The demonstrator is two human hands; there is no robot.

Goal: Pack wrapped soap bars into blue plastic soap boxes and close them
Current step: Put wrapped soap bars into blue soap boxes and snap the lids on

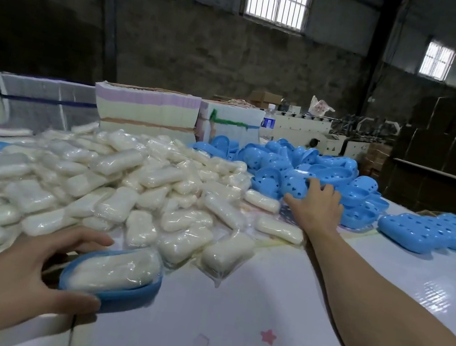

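Here a wrapped soap point(115, 270) lies in a blue box half point(119, 295) near the front of the table point(221, 339). The left hand point(30, 269) grips that half by its end. The right hand point(313, 206) reaches far out, fingers spread on the blue lid pile point(306, 168). A big soap heap point(103, 181) sits between them.

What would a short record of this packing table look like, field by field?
left hand: holds a blue soap box half with a wrapped soap bar lying in it, no lid on
right hand: reaches into the pile of blue box halves, fingers on one of them
soap supply: heap of wrapped soap bars in the middle
closed boxes: a row at far right
behind: water bottle
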